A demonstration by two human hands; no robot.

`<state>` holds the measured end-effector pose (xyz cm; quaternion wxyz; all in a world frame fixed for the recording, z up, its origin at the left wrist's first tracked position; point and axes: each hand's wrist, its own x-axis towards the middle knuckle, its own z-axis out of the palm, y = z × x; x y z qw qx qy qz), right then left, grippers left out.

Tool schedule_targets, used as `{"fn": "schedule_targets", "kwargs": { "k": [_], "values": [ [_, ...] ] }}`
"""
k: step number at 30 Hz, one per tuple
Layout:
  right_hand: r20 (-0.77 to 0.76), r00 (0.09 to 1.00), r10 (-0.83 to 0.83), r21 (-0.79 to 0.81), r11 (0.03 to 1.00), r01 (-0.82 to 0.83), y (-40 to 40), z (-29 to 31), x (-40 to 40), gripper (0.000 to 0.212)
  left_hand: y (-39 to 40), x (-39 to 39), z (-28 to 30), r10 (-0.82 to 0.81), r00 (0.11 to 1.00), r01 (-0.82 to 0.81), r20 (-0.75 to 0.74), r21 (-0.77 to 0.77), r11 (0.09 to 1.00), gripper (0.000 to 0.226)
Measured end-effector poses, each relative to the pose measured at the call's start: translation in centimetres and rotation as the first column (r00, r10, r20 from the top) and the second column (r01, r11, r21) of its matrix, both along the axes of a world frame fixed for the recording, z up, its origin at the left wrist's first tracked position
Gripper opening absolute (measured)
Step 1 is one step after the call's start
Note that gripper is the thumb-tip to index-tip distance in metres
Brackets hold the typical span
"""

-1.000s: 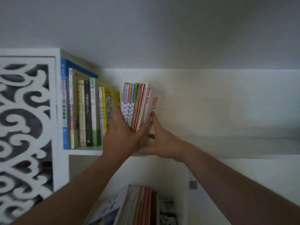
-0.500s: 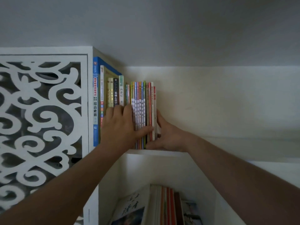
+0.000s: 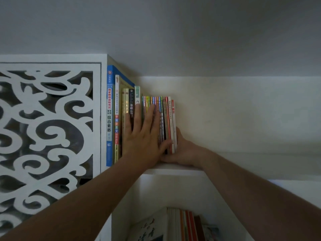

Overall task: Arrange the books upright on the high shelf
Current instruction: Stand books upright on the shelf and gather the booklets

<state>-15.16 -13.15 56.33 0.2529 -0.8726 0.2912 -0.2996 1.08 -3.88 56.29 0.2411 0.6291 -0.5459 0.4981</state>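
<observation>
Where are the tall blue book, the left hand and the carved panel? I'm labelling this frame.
tall blue book (image 3: 109, 119), head view, on its spine.
left hand (image 3: 142, 136), head view, back of the hand.
carved panel (image 3: 46, 134), head view, white scrollwork.

Readable text, spines only. Blue book, far left of my left hand: 国家教师资格考试, then 教材专用, then 综合素质. Black spine just above my left fingers — 基础心, rest covered. Pale green spine next to it shows 西. Red-and-white book by my right hand has red print — too blurred to read.
</observation>
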Motion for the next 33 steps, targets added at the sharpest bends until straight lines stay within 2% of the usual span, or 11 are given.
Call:
{"fn": "schedule_targets", "kwargs": {
  "k": [3,7,10,12,14,16,21,24,27,29,33],
  "values": [
    [-0.077,0.988,-0.132,-0.015,0.991,0.132,0.1,0.2,0.8,0.172,-0.6,1.0,0.3,0.045,0.996,-0.048,0.075,0.041,0.998,0.096],
    [-0.134,0.961,-0.241,-0.053,0.970,0.235,0.3,0.5,0.9,0.166,-0.5,1.2,0.5,-0.016,0.997,0.015,0.071,0.023,1.000,0.095],
    [-0.266,0.925,-0.270,-0.210,0.953,0.217,0.9,0.3,1.0,0.135,-0.6,-1.5,1.3,-0.212,0.977,0.212,0.010,-0.052,0.976,0.087],
    [-0.279,0.932,-0.231,-0.254,0.954,0.161,1.4,0.5,0.6,0.104,-1.5,-3.8,2.9,-0.309,0.947,0.314,0.093,-0.052,0.948,0.083],
    [-0.229,0.954,-0.192,-0.154,0.975,0.159,0.7,0.2,-0.2,0.118,-2.9,-4.5,3.9,-0.286,0.948,0.291,0.140,-0.011,0.957,0.078],
    [-0.124,0.976,-0.176,-0.064,0.983,0.170,0.0,-0.6,-1.0,0.103,-4.3,-3.9,4.1,-0.204,0.969,0.204,0.143,0.011,0.979,0.072],
    [-0.092,0.984,-0.153,-0.051,0.988,0.149,-2.6,-0.6,-1.0,0.122,-4.8,-3.4,4.6,-0.206,0.966,0.212,0.154,-0.020,0.977,0.058],
    [-0.080,0.985,-0.153,-0.065,0.987,0.148,-1.7,-0.5,-1.1,0.110,-4.4,-3.3,4.5,-0.213,0.963,0.211,0.168,0.029,0.977,0.065],
    [-0.097,0.984,-0.147,-0.080,0.987,0.139,-1.7,-0.9,-1.2,0.129,-2.7,-2.7,3.5,-0.285,0.944,0.274,0.165,0.085,0.958,0.077],
    [-0.103,0.984,-0.148,-0.037,0.989,0.145,-2.3,-1.0,-1.0,0.145,-0.9,-0.6,2.6,-0.224,0.969,0.221,0.103,0.038,0.974,0.077],
    [-0.057,0.997,-0.051,0.027,0.998,0.053,-2.4,0.3,-0.7,0.136,0.0,3.4,1.2,0.011,0.993,-0.010,0.121,-0.014,1.000,0.077]
  ]
}}
